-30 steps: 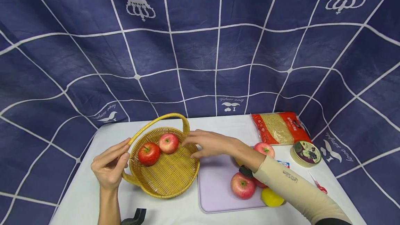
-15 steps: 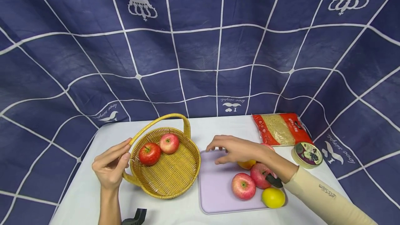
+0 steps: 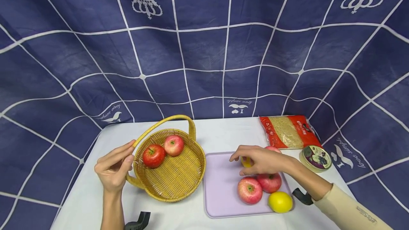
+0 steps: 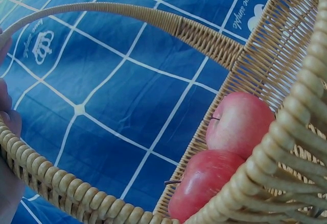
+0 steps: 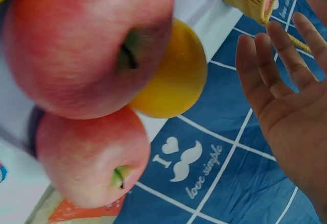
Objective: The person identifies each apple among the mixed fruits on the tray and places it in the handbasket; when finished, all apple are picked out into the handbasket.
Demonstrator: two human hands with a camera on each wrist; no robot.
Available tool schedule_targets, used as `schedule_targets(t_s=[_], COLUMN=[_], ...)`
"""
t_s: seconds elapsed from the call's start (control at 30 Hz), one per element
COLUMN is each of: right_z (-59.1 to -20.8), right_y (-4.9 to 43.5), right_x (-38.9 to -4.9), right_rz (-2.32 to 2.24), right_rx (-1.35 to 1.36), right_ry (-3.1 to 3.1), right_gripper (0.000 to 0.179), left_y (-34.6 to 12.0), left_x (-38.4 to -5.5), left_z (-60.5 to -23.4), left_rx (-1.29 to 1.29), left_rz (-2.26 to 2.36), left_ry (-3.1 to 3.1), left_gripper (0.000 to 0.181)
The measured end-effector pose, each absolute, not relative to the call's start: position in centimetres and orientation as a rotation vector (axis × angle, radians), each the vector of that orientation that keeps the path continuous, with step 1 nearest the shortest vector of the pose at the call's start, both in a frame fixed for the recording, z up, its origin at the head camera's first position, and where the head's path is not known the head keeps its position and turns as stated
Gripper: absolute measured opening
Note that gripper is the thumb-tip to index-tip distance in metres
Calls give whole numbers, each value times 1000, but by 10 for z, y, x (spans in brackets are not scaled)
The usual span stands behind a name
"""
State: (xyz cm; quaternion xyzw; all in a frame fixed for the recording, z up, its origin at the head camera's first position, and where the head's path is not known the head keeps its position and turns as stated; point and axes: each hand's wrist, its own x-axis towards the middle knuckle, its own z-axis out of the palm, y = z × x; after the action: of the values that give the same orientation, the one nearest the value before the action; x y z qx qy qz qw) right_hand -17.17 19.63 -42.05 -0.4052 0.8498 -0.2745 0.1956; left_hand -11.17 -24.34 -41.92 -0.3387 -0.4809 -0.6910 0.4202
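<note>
My left hand pinches the arched handle of a yellow wicker basket. Inside the basket lie two apples, a deep red one and a pinker one. Over the lilac tray hovers my right hand, fingers spread and nothing held, as the right wrist view also shows. Below and around it on the tray are a pink apple, a second apple, a lemon and an orange. A third apple is mostly hidden behind the hand in the head view.
A red bag of pale dry food lies at the back right, with a round tin in front of it. Near the front edge sits a black object. A blue checked curtain rises behind the table.
My right hand has moved right, from over the basket's right side to above the fruit on the tray. The left hand keeps its hold on the handle.
</note>
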Motion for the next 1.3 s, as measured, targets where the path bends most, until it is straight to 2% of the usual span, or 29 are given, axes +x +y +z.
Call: schedule_targets(t_s=[0.97, 1.3], right_z=[-423, -426], right_y=[223, 223], right_x=[-152, -146], right_rz=[-791, -793], right_rx=[-952, -989], right_ry=[2292, 2267], right_gripper=[40, 40], left_y=[-244, -244], left_x=[-111, -112], left_z=[-420, -420], left_rx=[-844, -853], left_rz=[-1719, -1727], left_ry=[-1208, -1205], left_gripper=[15, 15])
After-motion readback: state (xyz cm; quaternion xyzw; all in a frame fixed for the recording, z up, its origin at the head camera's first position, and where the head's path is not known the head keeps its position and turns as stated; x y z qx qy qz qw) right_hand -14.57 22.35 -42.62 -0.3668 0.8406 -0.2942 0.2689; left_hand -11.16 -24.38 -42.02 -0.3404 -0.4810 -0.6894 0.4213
